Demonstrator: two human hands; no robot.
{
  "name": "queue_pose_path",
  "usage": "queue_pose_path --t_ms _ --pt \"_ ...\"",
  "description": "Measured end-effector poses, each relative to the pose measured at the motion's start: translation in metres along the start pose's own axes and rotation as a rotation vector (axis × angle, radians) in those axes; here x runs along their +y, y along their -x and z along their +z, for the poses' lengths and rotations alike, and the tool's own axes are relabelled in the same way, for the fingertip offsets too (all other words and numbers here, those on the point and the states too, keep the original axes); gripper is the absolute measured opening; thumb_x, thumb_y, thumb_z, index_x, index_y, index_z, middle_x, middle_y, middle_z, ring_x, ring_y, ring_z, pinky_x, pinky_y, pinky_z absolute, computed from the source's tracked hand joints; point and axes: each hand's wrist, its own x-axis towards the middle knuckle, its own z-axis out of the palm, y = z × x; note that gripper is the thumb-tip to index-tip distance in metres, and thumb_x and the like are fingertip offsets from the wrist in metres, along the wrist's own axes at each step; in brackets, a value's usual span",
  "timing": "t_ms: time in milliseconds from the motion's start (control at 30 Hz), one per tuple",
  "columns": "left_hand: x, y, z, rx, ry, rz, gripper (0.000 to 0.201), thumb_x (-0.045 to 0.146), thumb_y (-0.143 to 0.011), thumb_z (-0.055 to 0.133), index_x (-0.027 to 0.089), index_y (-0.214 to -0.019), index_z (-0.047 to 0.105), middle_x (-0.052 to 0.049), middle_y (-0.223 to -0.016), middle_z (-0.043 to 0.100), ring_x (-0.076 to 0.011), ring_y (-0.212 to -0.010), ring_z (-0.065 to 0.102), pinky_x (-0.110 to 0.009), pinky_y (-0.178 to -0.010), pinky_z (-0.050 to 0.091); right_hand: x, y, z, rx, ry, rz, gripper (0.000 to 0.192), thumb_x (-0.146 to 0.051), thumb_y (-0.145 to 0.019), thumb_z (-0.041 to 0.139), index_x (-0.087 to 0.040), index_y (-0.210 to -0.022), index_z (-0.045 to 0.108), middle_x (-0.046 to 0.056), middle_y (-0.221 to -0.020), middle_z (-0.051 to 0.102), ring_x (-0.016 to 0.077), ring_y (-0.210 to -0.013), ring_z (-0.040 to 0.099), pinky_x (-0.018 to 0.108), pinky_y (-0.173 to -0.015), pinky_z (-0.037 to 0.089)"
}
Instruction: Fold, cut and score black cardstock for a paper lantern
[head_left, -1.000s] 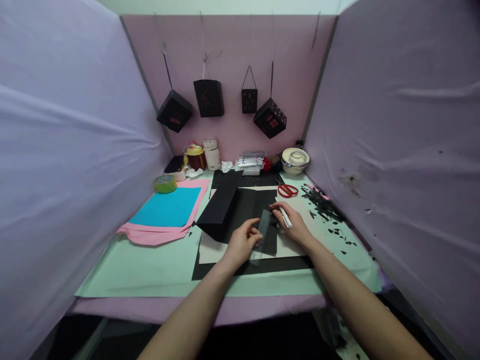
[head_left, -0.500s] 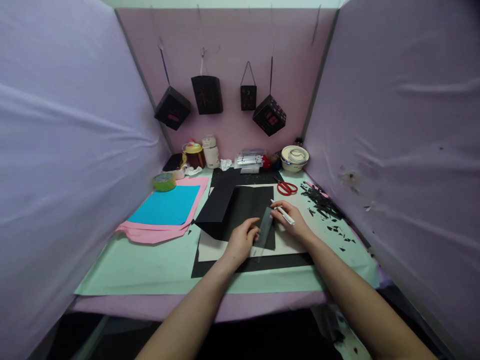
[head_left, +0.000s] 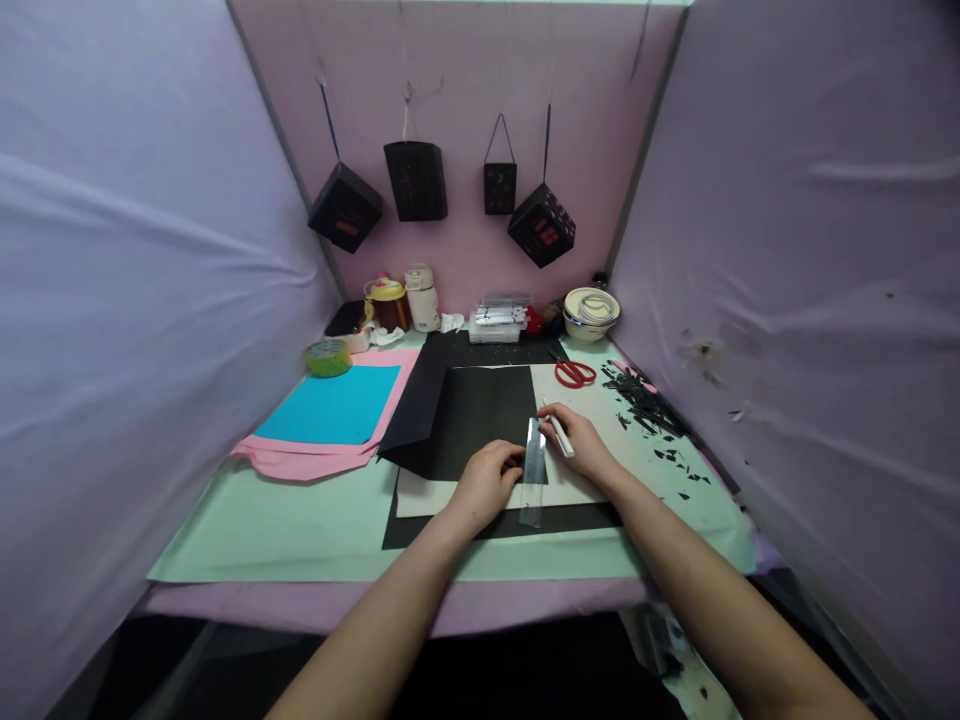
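Note:
A sheet of black card point(head_left: 480, 415) lies before me, its folded flap point(head_left: 412, 420) raised on the left. Across its right edge rests a clear ruler point(head_left: 533, 465), nearly straight up and down. My left hand point(head_left: 489, 482) is closed, with curled fingers at the ruler's left edge; the fingertips are partly hidden. Between the fingers of my right hand point(head_left: 579, 445) is a white pen point(head_left: 559, 432), and those fingertips are close to the ruler's far end. Beneath the card is a pale board point(head_left: 585, 495) over a larger black sheet point(head_left: 442, 533).
Red-handled scissors point(head_left: 575, 374) lie beyond my right hand. Black paper scraps point(head_left: 645, 400) are scattered at right. Blue sheets point(head_left: 334, 405), pink sheets point(head_left: 292, 465) and a tape roll point(head_left: 328, 358) sit left. Several black boxes point(head_left: 415, 182) hang on the back wall.
The black card has shifted left on the board. The ruler has turned from a slant to nearly upright, and my left fingers have drawn closer together. The white pen stays in my right hand.

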Motion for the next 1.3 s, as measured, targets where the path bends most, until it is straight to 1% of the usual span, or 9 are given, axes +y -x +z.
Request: queue_pose_path --t_ms 100,200,367,533,633,767,867,1100,1300 --pt "0.0017 0.0006 -0.0008 -0.017 -0.067 0.029 0.026 0.007 -0.078 0.060 0.018 -0.100 0.067 -0.005 -0.100 0.067 -0.0205 -0.091 0.058 -0.033 -0.084 0.046 -0.0005 0.0004 0.0009 -0.011 0.041 -0.009 0.020 -0.033 -0.084 0.051 -0.020 -0.097 0.061 0.001 -0.078 0.064 0.0176 -0.071 0.057 0.029 -0.068 0.043" --pt "0.0018 0.0016 -0.0018 -0.022 -0.123 0.043 0.029 0.008 -0.079 0.061 0.019 -0.106 0.066 -0.006 -0.104 0.068 -0.0234 -0.100 0.055 -0.036 -0.089 0.044 0.0002 -0.0001 0.0024 -0.025 0.066 -0.010 0.020 -0.032 -0.084 0.051 -0.021 -0.097 0.061 0.002 -0.080 0.065 0.0182 -0.073 0.058 0.029 -0.069 0.043" --pt "-0.0008 0.0043 -0.0036 -0.077 -0.148 0.110 0.039 0.007 -0.081 0.057 0.023 -0.117 0.062 -0.005 -0.112 0.065 -0.0225 -0.107 0.053 -0.037 -0.094 0.042 0.0026 -0.0004 0.0043 -0.026 0.129 -0.025 0.021 -0.028 -0.081 0.053 -0.022 -0.099 0.061 0.003 -0.085 0.065 0.0189 -0.076 0.058 0.031 -0.072 0.044" --pt "-0.0013 0.0068 -0.0039 -0.110 -0.215 0.148 0.038 0.008 -0.084 0.051 0.027 -0.114 0.066 -0.005 -0.116 0.062 -0.0228 -0.108 0.051 -0.039 -0.093 0.041 0.0033 0.0002 0.0024 0.001 0.130 -0.021 0.023 -0.027 -0.081 0.053 -0.022 -0.102 0.061 0.004 -0.085 0.065 0.0193 -0.079 0.059 0.032 -0.074 0.045" --pt "-0.0008 0.0073 -0.0036 -0.112 -0.234 0.147 0.035 0.010 -0.086 0.051 0.027 -0.111 0.067 -0.007 -0.116 0.062 -0.0234 -0.109 0.050 -0.039 -0.093 0.041 0.0033 0.0003 -0.0002 0.011 0.096 -0.038 0.027 -0.025 -0.081 0.054 -0.023 -0.107 0.059 0.004 -0.093 0.066 0.0202 -0.088 0.060 0.034 -0.080 0.046" --pt "-0.0011 0.0077 -0.0037 -0.107 -0.238 0.150 0.030 0.014 -0.087 0.052 0.026 -0.109 0.069 -0.007 -0.116 0.062 -0.0236 -0.108 0.050 -0.040 -0.092 0.042 0.0031 0.0006 -0.0024 -0.067 0.086 -0.069 0.031 -0.025 -0.079 0.059 -0.024 -0.111 0.059 0.005 -0.110 0.065 0.0212 -0.101 0.060 0.036 -0.088 0.045" --pt "-0.0020 0.0081 -0.0038 -0.100 -0.241 0.156 0.029 0.014 -0.087 0.053 0.025 -0.109 0.069 -0.007 -0.117 0.061 -0.0235 -0.107 0.050 -0.040 -0.092 0.042 0.0034 0.0011 -0.0015 -0.114 0.069 -0.093 0.032 -0.025 -0.080 0.060 -0.024 -0.112 0.059 0.005 -0.113 0.065 0.0207 -0.105 0.059 0.036 -0.092 0.044" --pt "-0.0010 0.0077 -0.0035 -0.101 -0.237 0.150 0.031 0.013 -0.087 0.053 0.026 -0.110 0.068 -0.006 -0.120 0.061 -0.0232 -0.108 0.050 -0.041 -0.095 0.042 0.0055 0.0018 0.0016 -0.121 0.101 -0.094 0.032 -0.026 -0.077 0.065 -0.024 -0.108 0.060 0.004 -0.109 0.067 0.0212 -0.101 0.061 0.036 -0.089 0.046" --pt "-0.0005 0.0072 -0.0030 -0.107 -0.253 0.146 0.030 0.014 -0.087 0.053 0.026 -0.110 0.068 -0.006 -0.124 0.060 -0.0246 -0.109 0.050 -0.041 -0.095 0.041 0.0021 0.0046 0.0027 -0.101 0.169 -0.084 0.029 -0.028 -0.078 0.065 -0.026 -0.107 0.060 0.003 -0.106 0.068 0.0209 -0.095 0.063 0.034 -0.083 0.047"
